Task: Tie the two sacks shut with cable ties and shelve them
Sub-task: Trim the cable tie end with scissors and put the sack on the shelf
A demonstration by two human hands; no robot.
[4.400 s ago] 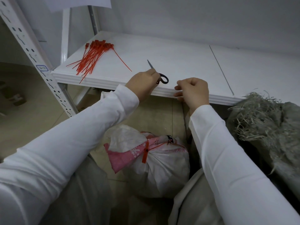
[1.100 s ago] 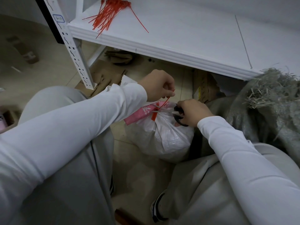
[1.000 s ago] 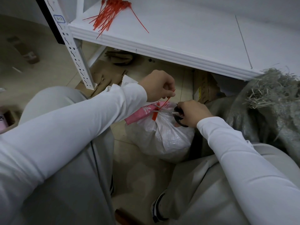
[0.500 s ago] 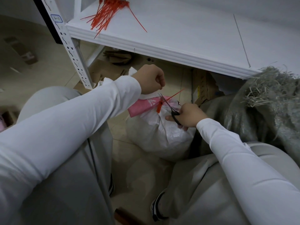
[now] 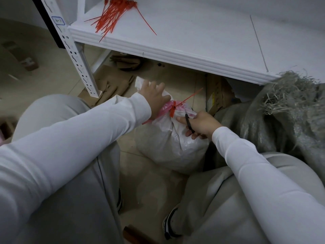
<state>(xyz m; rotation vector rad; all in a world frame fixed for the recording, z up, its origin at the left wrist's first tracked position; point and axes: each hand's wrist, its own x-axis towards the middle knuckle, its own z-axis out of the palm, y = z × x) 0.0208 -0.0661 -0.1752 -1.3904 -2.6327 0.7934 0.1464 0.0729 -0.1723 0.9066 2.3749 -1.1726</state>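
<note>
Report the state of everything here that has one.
White woven sack: neck cinched by red cable tie, tail untrimmed.
Grey frayed sack: mouth untied.
Black-handled scissors: gripped in right hand.
Left hand: rests on white sack's top.
Spare red cable ties: loose on white shelf.

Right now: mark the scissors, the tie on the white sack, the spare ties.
scissors (image 5: 189, 124), head view, black handle.
tie on the white sack (image 5: 172, 110), head view, its red tag.
spare ties (image 5: 112, 14), head view, middle of bundle.

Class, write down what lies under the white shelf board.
Flattened cardboard lies on the floor beneath the shelf board, with a cardboard box further right. The board covers whatever lies further back; the grey sack hides the right end.
</note>
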